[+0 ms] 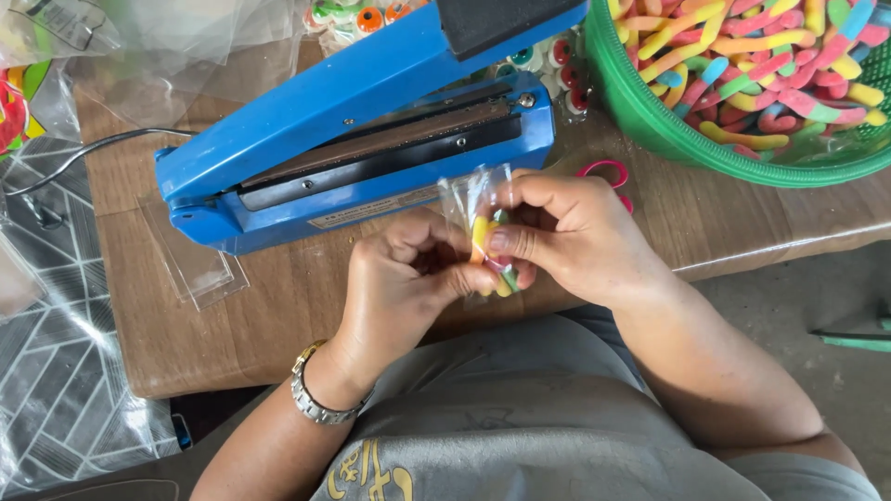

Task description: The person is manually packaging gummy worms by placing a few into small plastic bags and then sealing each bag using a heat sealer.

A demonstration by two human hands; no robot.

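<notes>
Since both hands are bunched up right over it, you can't see much of the small clear bag [475,199]: only its top edge sticks up at about 12 o'clock from the hands, and a few gummy worms [483,243] show through between the fingers, too covered to count. The left hand [404,278] has its fingers curled in and pinching the bag's lower left side, the right hand [566,237] pinches it from 3 o'clock with the thumb pressed flat on the front. The bag is held up just above the near edge of the wooden surface [278,315], right in front of the one blue heat sealer [362,130], whose arm is lifted and cut off at the top of the frame. One green basket [650,111] at 1 o'clock is heaped with more sugared gummy worms, way too many to count, and it runs off the frame too. A pink scissor handle [603,170] peeks out behind the right hand, the rest is hidden. One flat stack of empty clear bags [200,269] lies at 9 o'clock from the hands, can't tell how many. One metal wristwatch [311,394] on the left wrist. Some ring-shaped candies [557,56] behind the sealer are mostly blocked.
</notes>
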